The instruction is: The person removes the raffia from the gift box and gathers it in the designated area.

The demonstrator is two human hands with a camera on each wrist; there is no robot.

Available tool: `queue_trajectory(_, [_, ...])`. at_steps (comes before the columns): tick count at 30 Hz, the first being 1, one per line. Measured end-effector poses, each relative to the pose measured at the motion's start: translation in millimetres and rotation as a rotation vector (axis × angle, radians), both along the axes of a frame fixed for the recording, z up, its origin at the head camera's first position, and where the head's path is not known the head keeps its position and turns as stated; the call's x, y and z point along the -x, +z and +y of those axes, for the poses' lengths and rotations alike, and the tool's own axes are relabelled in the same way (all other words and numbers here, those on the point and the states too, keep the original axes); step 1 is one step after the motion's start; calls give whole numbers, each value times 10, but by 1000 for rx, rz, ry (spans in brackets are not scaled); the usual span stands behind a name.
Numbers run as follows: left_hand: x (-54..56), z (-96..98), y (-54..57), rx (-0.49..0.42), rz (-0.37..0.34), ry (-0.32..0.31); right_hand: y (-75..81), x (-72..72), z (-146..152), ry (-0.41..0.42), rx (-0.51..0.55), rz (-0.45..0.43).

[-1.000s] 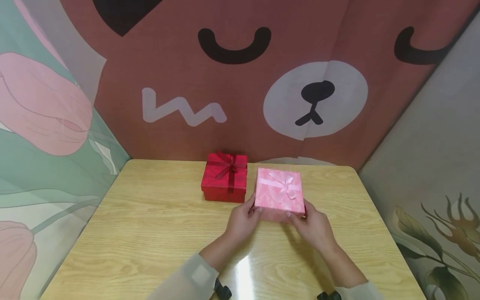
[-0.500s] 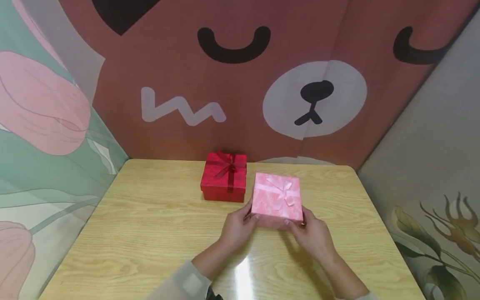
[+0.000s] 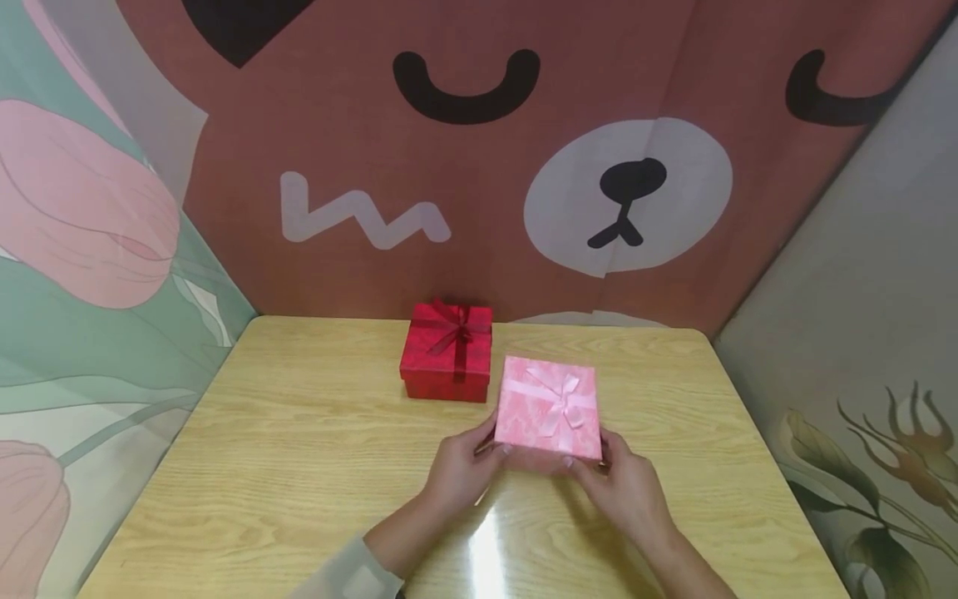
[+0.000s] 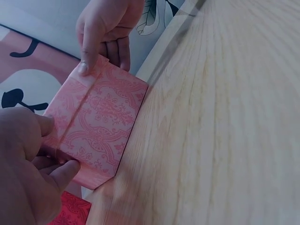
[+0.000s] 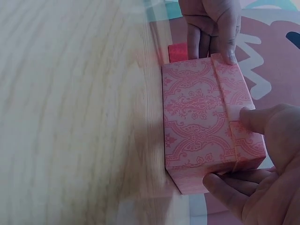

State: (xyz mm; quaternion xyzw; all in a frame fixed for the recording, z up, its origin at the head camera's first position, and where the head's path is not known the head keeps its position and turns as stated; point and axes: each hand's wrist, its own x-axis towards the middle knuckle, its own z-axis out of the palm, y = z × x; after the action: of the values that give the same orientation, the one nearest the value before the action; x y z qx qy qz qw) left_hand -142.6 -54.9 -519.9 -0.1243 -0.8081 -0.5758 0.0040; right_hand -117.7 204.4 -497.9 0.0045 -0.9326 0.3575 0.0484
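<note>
A pink patterned gift box (image 3: pixel 550 408) with a pale ribbon bow on its lid is held between both hands. My left hand (image 3: pixel 460 470) grips its left side, thumb on the front of the lid's edge. On the opposite side my right hand (image 3: pixel 624 487) grips it the same way, thumb at the front. In the left wrist view the box's front (image 4: pixel 105 115) shows the seam between lid and base. The right wrist view has the box's lower edge (image 5: pixel 165 122) close to the tabletop. The lid is on; the inside is hidden.
A red gift box (image 3: pixel 449 353) with a dark red ribbon bow stands at the back of the wooden table (image 3: pixel 299 466), just left of the pink one. Behind it rises a brown backdrop (image 3: pixel 337 283) with a bear's face. A grey printed wall (image 3: pixel 838 316) borders the right side.
Both hands have drawn the pink gift box toward the person and slightly left, keeping their grip. The red gift box has stayed in place.
</note>
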Motion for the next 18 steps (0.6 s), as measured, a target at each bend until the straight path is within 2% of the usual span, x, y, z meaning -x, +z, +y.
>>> queue_trajectory(9, [-107,-99,-24,-86,-62,-21,20,-143,-67,-10,8,-15])
queue_trajectory(14, [-182,-171,-28,-92,-95,-22,28,-226,-103,-7,-3,-15])
queue_trajectory(18, [-238,-212,-14,-89,-95,-24,27,-288,-126,-10,0,-11])
